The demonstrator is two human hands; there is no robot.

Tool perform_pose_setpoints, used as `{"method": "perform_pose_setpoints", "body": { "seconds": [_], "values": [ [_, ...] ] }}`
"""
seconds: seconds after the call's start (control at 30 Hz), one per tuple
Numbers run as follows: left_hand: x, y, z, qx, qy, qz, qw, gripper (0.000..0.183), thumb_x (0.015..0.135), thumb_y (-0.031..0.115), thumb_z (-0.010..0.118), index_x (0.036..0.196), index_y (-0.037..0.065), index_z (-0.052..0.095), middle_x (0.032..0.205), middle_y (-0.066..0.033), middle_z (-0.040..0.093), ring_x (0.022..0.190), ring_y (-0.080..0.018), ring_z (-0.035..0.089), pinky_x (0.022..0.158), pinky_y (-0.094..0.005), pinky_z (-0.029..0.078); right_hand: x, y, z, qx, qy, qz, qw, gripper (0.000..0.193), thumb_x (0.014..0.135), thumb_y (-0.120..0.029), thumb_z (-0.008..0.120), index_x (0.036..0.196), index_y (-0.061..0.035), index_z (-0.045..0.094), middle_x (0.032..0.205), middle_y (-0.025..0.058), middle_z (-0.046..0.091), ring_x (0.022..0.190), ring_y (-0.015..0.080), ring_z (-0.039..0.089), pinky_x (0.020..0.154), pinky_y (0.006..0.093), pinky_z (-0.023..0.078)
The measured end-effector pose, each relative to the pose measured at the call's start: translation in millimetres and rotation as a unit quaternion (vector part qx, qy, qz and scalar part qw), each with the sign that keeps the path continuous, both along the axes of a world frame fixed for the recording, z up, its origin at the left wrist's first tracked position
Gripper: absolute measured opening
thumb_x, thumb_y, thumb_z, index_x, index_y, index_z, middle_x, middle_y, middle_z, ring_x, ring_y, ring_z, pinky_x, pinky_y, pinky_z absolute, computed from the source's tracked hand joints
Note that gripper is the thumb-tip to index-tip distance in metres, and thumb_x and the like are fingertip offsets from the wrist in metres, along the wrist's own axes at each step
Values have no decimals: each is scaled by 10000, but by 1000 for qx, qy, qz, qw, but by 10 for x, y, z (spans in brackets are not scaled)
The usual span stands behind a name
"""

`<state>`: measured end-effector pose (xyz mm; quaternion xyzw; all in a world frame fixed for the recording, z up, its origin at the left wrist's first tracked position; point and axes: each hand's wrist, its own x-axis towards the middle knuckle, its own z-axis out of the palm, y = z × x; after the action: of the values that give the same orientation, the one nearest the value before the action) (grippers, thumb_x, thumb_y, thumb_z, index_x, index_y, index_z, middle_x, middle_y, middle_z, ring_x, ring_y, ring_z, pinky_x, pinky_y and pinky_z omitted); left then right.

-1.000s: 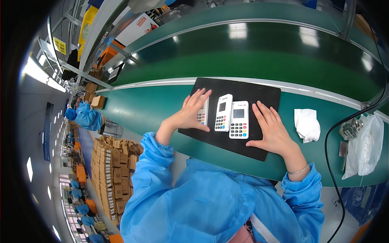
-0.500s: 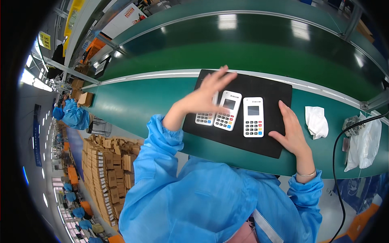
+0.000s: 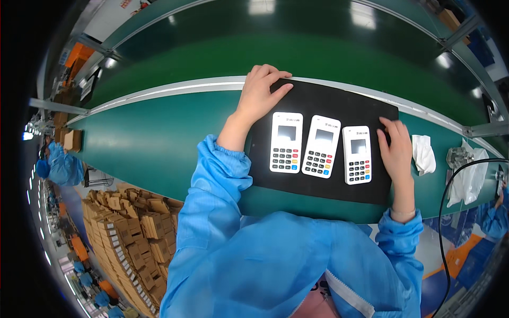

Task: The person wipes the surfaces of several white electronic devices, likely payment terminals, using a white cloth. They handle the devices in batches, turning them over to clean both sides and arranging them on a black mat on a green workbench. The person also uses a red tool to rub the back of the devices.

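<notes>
Three white handheld card terminals lie face up in a row on a black mat (image 3: 318, 190). The left terminal (image 3: 287, 135) stands almost straight, the middle terminal (image 3: 322, 139) leans a little, and the right terminal (image 3: 358, 148) sits slightly nearer to me. At the mat's far left corner rests my left hand (image 3: 259, 94), thumb and fingers apart and nothing in it. My right hand (image 3: 395, 146) lies over the mat's right edge, beside the right terminal, its fingers loosely bent and apart. Neither hand touches a terminal.
The green bench (image 3: 159, 127) carries a crumpled white cloth (image 3: 423, 155) right of the mat, then a clear plastic bag (image 3: 472, 177). A black cable (image 3: 441, 228) hangs at the right. A metal rail (image 3: 175, 87) runs behind; stacked cardboard boxes (image 3: 127, 238) stand at lower left.
My left hand has left the two left terminals for the mat's far left corner. The left terminal is now uncovered and apart from the middle one. The view has shifted.
</notes>
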<state>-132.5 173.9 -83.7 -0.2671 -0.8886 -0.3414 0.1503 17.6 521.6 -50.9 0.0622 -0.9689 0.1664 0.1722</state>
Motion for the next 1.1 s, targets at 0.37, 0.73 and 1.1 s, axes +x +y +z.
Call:
{"method": "perform_pose_setpoints", "body": {
  "seconds": [0.37, 0.73, 1.1],
  "values": [
    [-221, -23, -58, -19, 3, -47, 999, 212, 905, 278, 747, 1018, 102, 773, 896, -58, 595, 935, -244, 563, 847, -364, 470, -421, 80, -204, -159, -50, -103, 981, 140, 973, -199, 693, 1026, -72, 667, 635, -17, 544, 560, 86, 480, 550, 280, 389],
    [-157, 5, 70, -3, -11, -46, 999, 220, 949, 306, 687, 978, 97, 748, 946, -98, 630, 996, -308, 589, 910, -421, 464, 63, -872, 194, -15, -51, 135, 989, 992, 640, -326, 933, 1510, -130, 499, 1630, 209, 331, 1546, 487, 175, 1219, 638, 166],
    [-164, -6, 47, -10, -10, -46, 999, 219, 952, 296, 688, 977, 86, 745, 933, -103, 624, 977, -311, 587, 889, -416, 470, 120, -842, 211, 34, -93, 126, 987, 1019, 663, -361, 926, 1547, -155, 462, 1657, 190, 295, 1557, 468, 165, 1208, 690, 131]
  ]
}}
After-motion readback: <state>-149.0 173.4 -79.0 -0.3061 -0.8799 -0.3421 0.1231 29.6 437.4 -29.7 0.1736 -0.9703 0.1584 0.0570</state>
